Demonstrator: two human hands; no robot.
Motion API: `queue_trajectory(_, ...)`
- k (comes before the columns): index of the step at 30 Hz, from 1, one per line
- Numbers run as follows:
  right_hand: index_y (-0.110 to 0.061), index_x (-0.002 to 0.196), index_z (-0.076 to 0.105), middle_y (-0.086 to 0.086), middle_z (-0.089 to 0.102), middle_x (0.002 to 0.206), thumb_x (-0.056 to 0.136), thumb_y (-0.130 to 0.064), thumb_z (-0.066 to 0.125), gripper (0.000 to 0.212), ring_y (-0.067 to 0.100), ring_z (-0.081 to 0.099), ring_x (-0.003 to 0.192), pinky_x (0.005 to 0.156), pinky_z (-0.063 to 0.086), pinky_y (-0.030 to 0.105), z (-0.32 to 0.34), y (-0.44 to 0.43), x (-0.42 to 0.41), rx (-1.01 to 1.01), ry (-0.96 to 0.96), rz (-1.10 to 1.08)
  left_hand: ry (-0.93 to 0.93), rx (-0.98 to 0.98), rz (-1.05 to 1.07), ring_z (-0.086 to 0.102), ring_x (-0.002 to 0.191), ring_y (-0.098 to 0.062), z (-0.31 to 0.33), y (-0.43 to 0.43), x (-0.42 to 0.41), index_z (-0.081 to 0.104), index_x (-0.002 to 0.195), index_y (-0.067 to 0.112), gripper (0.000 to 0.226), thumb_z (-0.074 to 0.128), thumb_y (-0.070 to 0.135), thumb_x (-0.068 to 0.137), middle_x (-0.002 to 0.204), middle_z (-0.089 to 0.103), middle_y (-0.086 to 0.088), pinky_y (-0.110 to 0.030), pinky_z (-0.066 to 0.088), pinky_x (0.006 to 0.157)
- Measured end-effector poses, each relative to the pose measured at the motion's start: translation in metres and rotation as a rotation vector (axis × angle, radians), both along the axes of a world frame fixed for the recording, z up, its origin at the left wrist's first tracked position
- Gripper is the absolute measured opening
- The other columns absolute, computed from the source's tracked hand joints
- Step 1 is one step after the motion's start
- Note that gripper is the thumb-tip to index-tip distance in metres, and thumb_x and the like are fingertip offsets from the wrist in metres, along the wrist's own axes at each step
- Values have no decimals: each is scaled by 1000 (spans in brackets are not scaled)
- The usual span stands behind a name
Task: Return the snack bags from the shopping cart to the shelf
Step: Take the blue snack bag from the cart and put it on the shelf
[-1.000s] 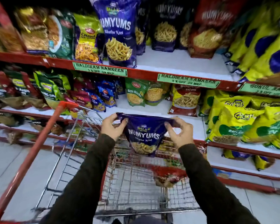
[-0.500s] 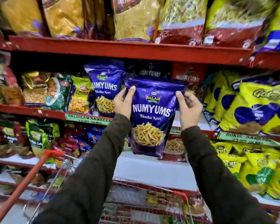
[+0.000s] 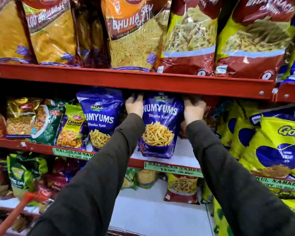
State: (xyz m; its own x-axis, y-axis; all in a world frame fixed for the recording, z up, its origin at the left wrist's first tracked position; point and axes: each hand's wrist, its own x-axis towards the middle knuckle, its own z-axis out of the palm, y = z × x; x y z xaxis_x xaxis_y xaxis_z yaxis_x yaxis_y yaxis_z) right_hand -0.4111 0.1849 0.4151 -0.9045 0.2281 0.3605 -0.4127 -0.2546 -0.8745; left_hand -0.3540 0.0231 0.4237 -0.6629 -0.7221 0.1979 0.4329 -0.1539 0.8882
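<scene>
- Both hands up at the middle shelf (image 3: 184, 150) – left hand (image 3: 134, 106) and right hand (image 3: 193, 109) each grip an upper side of 1 purple bag (image 3: 157, 126), fingers clamped round its edges.
- Bag stands upright on the white shelf board, bottom touching it, top tucked just under the red rail (image 3: 143, 82) above.
- Print on it: "BALAJI", "NUMYUMS", "Bhatha Kani", pic of yellow sticks.
- 2nd bag (image 3: 100, 118), same brand & print, stands just to its left – so 2 Numyums bags up front; left sleeve (image 3: 99, 176) crosses its lower corner.
- Further left: 1 yellow-green pack (image 3: 72, 128) reading "CHANA", then 1 green pack (image 3: 46, 123), writing too blurred.
- Top shelf: 1 orange bag (image 3: 134, 34) reads "BHUJIA SEV"; 2 yellow-red bags to its right, text partly cut off.
- Right side: stack of yellow bags (image 3: 276, 142) w/ blue blobs, "Gok…" readable, count unclear.
- 3 green price tags on the rail edges: left tag (image 3: 71, 153) "HALDIRAM NAMKEEN", middle tag (image 3: 172, 168) same + "% OFF ON MRP", right one cut off.
- Cart handle (image 3: 15, 213), orange-red, pokes in bottom left, blurred.
</scene>
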Motion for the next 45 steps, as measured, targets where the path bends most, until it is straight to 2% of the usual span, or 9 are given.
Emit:
queue_trajectory(4, 2, 111, 69, 17, 69, 119, 84, -5, 70, 28, 17, 59, 106, 98, 45, 32, -12, -6, -27, 113, 13, -27, -48, -12, 4, 60, 71, 6, -7, -8, -21, 52, 128, -11, 38, 56, 3, 93, 115, 60, -18, 2, 41, 60)
queue_trajectory(9, -1, 119, 62, 13, 63, 104, 90, -27, 66, 39, 22, 59, 81, 85, 45, 36, -49, -14, -41, 244, -178, 118, -126, -9, -25, 45, 135, -24, -36, -18, -32, 49, 136, 1, 46, 57, 19, 94, 145, 50, -15, -9, 32, 89)
queue_trajectory(14, -26, 151, 30, 3, 35, 158, 81, -69, 50, 84, 28, 36, 144, 117, 27, 46, -90, -17, -28, 433, -406, 454, -432, -57, -273, 33, 144, -26, -82, -22, -34, 32, 149, 17, 71, 34, 61, 93, 157, 34, -7, -40, 22, 122)
queue_trajectory(18, -34, 142, 35, 1, 32, 161, 94, -64, 37, 57, 21, 38, 140, 108, 28, 39, -105, -17, -9, 430, -363, 509, -446, -75, -282, 32, 144, -29, -104, -19, -26, 30, 149, 16, 61, 31, 50, 99, 158, 31, -8, -46, 24, 121)
queue_trajectory(22, -35, 147, 35, -2, 36, 158, 82, -75, 44, 77, 26, 35, 144, 119, 26, 54, -117, -11, 16, 436, -401, 477, -464, -149, -264, 38, 138, -32, -115, -18, 1, 34, 145, 27, 60, 28, 59, 95, 154, 38, -9, -47, 28, 117)
queue_trajectory(28, -48, 102, 62, -39, 68, 99, 92, -57, 50, 18, -11, 62, 105, 84, 45, 21, -131, -6, 65, 395, -246, 476, -462, -296, -125, 31, 143, -30, -133, -10, 48, 26, 150, 23, 66, 20, 60, 96, 157, 32, -6, -41, 25, 113)
queue_trajectory(34, -40, 104, 63, -33, 70, 102, 94, -49, 53, 17, -15, 63, 95, 76, 48, 11, -138, -3, 91, 417, -195, 505, -519, -294, -96, 21, 148, -30, -126, -2, 77, 15, 153, 20, 68, 19, 58, 97, 162, 22, -8, -47, 15, 120)
queue_trajectory(39, -24, 127, 56, -4, 60, 133, 95, -40, 57, 36, 14, 56, 119, 104, 43, 33, -133, 5, 101, 502, -191, 436, -423, -282, -34, 36, 139, -34, -123, 2, 91, 27, 148, 18, 54, 32, 43, 101, 154, 32, -14, -45, 30, 115)
queue_trajectory(45, -29, 117, 60, -6, 61, 122, 91, -22, 65, 27, -3, 60, 98, 82, 49, 14, -172, 32, 139, 549, 19, 184, -211, -490, 176, 45, 126, -25, -171, 32, 128, 41, 138, 15, 40, 43, 23, 99, 139, 43, -9, -49, 41, 108)
